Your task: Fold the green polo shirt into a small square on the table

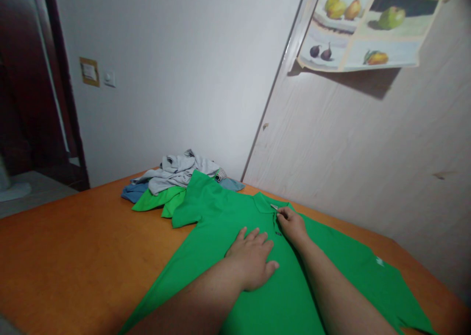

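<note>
A green polo shirt (228, 212) lies spread front side up, its collar toward the wall and its sleeves out to both sides. My left hand (252, 259) rests flat on the chest of the shirt, fingers spread. At the neck opening, my right hand (291, 224) has its fingers pinched on the collar edge, beside the button placket. A small pale label shows inside the collar, just left of those fingertips. A small white logo (379, 261) marks the sleeve on the right.
An orange table (91, 246) carries the shirt. A heap of crumpled clothes (180, 170), grey, blue and bright green, lies at the back against the wall, touching the left sleeve. A fruit picture sheet (349, 40) hangs on the wall. A dark doorway (29, 80) stands at far left.
</note>
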{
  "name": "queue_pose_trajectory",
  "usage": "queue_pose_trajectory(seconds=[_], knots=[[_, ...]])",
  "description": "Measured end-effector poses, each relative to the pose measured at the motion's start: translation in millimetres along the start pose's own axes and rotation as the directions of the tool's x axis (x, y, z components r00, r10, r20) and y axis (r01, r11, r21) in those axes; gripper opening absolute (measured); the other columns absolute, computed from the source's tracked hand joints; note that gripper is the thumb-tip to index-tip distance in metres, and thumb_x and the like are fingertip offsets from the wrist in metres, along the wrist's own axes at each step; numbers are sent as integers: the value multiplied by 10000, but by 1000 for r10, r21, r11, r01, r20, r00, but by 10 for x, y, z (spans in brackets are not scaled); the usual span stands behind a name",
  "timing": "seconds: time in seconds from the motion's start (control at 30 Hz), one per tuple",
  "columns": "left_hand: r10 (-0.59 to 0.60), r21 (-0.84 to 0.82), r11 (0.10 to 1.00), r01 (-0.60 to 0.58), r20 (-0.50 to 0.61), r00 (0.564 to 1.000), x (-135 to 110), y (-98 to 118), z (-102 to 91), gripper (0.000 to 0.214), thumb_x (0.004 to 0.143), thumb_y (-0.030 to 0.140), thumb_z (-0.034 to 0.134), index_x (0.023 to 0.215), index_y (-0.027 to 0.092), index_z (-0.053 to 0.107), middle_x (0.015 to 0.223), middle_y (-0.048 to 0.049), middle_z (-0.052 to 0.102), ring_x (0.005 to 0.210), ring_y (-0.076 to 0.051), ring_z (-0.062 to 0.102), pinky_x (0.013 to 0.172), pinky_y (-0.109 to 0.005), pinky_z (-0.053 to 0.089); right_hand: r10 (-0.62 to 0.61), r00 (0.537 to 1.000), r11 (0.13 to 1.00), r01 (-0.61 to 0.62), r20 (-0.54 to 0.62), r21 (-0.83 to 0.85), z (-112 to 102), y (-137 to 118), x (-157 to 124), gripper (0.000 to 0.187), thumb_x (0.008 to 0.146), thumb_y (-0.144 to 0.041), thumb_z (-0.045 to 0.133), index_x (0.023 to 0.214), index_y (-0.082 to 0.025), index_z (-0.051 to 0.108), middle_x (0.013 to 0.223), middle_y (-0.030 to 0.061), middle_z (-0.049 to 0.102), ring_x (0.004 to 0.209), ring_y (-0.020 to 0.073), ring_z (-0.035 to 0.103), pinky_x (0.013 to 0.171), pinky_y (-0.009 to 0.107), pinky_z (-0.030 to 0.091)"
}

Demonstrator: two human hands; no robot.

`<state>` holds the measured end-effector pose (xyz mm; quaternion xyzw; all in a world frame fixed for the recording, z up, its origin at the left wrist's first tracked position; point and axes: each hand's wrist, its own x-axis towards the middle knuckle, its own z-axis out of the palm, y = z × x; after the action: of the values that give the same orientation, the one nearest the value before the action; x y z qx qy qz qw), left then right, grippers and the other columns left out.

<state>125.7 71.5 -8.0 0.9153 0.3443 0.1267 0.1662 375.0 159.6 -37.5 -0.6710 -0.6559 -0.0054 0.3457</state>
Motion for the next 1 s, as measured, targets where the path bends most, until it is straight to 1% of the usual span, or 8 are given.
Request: queue_pose_trajectory(seconds=[0.27,0.43,0.53,0.6,0.7,0.8,0.9,1.0], knots=[[-1,4,1000,1,-4,1000,-1,11,-7,602,960,548,342,1464,239,454,1580,-88,360,1489,-315,217,1195,-592,111,15,1000,999,-15,-5,-30,-23,-46,-10,287,846,-363,449,952,-221,674,941,38,731,877,214,658,805,326,485],[-4,3,1000,4,-2,1000,3,10,-5,597,960,546,348,1462,241,457,1577,-88,366,1488,-316,218,1195,-595,111,9,1000,998,-8,23,-61,-4,-25,0,272,838,-327,471,975,-212,676,962,38,729,911,207,658,823,313,476],[-6,0,1000,6,-4,1000,6,4,7,597,959,546,356,1466,246,452,1580,-83,361,1491,-314,211,1197,-594,107,24,999,996,-21,28,-88,7,-12,6,309,845,-311,480,1080,-195,643,913,36,718,850,194,654,775,296,470],[-3,0,1000,3,-9,1000,5,3,9,597,958,553,354,1465,253,452,1581,-78,359,1491,-311,213,1197,-595,106,40,999,993,-37,25,-111,11,-9,6,319,853,-299,477,1118,-184,613,864,32,703,783,185,643,721,283,459],[1,-1,1000,-1,-9,1000,0,7,-2,601,959,557,347,1462,246,454,1581,-83,359,1490,-310,215,1196,-596,109,44,998,989,-37,41,-146,10,-12,4,240,851,-277,482,1027,-186,617,808,22,679,734,176,621,681,268,437],[0,-6,1000,0,10,1000,-3,13,-20,611,962,547,343,1467,220,452,1582,-100,353,1491,-316,208,1194,-599,108,23,997,984,-10,73,-177,3,-21,9,177,846,-255,492,928,-194,636,837,27,680,785,179,621,707,264,430],[2,-6,1000,-1,15,1000,-1,13,-24,612,962,541,346,1470,215,448,1583,-102,349,1490,-320,210,1193,-603,105,1,995,977,21,103,-211,-3,-38,19,196,856,-252,491,899,-185,670,897,53,682,859,196,621,744,273,432],[2,-1,1000,-2,5,1000,6,10,-14,608,959,542,354,1464,219,454,1582,-97,354,1487,-323,216,1191,-607,113,-7,992,968,38,125,-247,-1,-57,22,247,880,-261,481,923,-172,707,931,77,680,909,208,620,789,284,439]])
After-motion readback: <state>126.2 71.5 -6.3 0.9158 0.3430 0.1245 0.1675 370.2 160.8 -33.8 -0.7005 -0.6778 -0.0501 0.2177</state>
